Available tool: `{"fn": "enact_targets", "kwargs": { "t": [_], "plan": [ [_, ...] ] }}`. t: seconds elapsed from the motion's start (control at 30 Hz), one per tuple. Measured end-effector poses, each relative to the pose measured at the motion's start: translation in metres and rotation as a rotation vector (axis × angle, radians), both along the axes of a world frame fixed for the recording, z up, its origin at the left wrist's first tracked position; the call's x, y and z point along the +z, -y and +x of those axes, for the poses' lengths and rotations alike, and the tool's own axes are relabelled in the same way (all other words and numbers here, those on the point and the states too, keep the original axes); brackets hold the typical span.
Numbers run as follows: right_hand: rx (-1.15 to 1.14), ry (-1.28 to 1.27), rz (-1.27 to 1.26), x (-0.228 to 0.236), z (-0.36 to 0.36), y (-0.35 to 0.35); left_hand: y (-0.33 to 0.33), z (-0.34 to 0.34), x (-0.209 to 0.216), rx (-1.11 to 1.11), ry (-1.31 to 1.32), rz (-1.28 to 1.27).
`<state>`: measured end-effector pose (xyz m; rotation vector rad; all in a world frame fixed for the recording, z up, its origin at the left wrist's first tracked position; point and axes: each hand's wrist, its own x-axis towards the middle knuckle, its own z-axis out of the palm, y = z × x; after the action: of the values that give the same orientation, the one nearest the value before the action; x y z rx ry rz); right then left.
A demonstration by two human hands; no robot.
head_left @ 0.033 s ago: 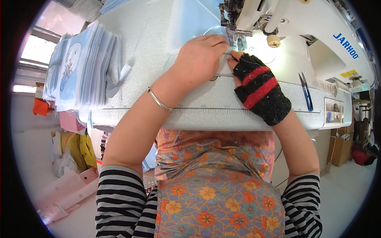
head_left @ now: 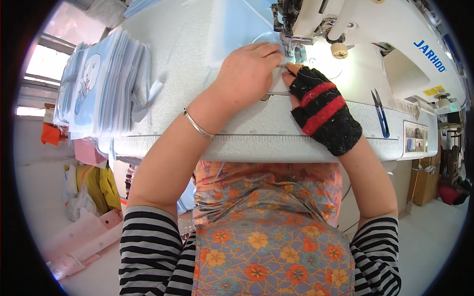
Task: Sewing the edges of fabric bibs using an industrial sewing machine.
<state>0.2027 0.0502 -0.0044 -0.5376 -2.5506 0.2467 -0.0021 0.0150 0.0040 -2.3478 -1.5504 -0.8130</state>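
Observation:
A light-blue sheet with whitish, see-through edges (head_left: 234,32) lies under the needle area of a white sewing machine (head_left: 365,29). My bare left hand (head_left: 249,71) rests on its near part, fingers lying flat and close together, tips beside the presser foot (head_left: 290,49). My right hand (head_left: 323,108), in a black and red fingerless glove, is just right of it, fingers bent in and tips near the foot. What lies between those right fingers is mostly hidden. A thin metal piece (head_left: 279,93) shows on the table between both hands.
A thick stack of light-blue printed pieces (head_left: 101,86) stands at the table's left. Blue-handled thread snips (head_left: 380,113) lie at the right, beside a small parts tray (head_left: 415,138). A ruler strip (head_left: 247,135) runs along the front edge. A cardboard box (head_left: 424,180) stands below right.

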Motion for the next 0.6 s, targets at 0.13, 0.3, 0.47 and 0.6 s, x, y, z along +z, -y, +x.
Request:
{"fn": "enact_targets", "kwargs": {
  "t": [0.13,0.3,0.47,0.6],
  "plan": [
    [-0.011,0.018,-0.025,0.002,-0.001,0.002,-0.001,0.0,0.003,0.001,-0.019,-0.024],
    [-0.012,-0.005,-0.026,-0.001,-0.002,0.002,0.001,0.003,0.001,0.022,-0.03,-0.051],
    [-0.013,-0.006,-0.001,-0.003,0.001,0.0,0.006,0.014,0.015,0.097,-0.075,-0.141],
    [-0.024,-0.038,0.007,-0.008,0.004,-0.005,0.003,0.004,0.035,0.085,-0.171,-0.443]
  ]
}}
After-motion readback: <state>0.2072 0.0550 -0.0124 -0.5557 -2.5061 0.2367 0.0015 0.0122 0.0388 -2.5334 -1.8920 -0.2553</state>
